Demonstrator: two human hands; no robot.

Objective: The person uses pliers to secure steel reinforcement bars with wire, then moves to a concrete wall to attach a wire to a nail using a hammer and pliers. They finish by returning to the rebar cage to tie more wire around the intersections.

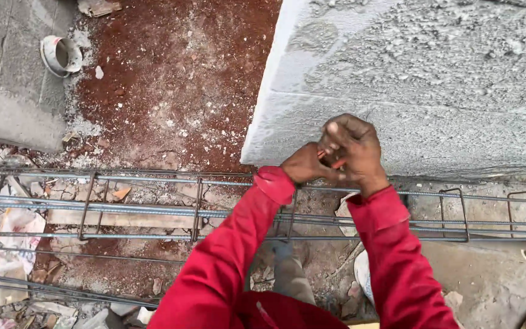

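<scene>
Both hands sit together at centre frame, just above the top bar of a steel bar cage. The right hand (353, 149) is curled shut around a small tool with an orange handle (338, 163); only a sliver of the handle shows between the fingers, so the kind of tool cannot be told. The left hand (304, 163) is closed and pressed against the right, gripping at the same point. Whether it holds tie wire or the tool itself cannot be told.

The steel bar cage (153, 213) runs level across the frame from left edge to right edge: long ribbed bars joined by rectangular loops. The hands work where the top bar meets the foot of the block wall (409, 79).

Risks, as judged from this view:
- The grip is tight and partly blind; a slip would drive the knuckles into the rough wall face.
- Bar ends and loop corners lie close to both red sleeves and could snag them.

The ground is red earth (178, 73) strewn with rubble. A cut white pipe end (61, 56) stands at upper left.
</scene>
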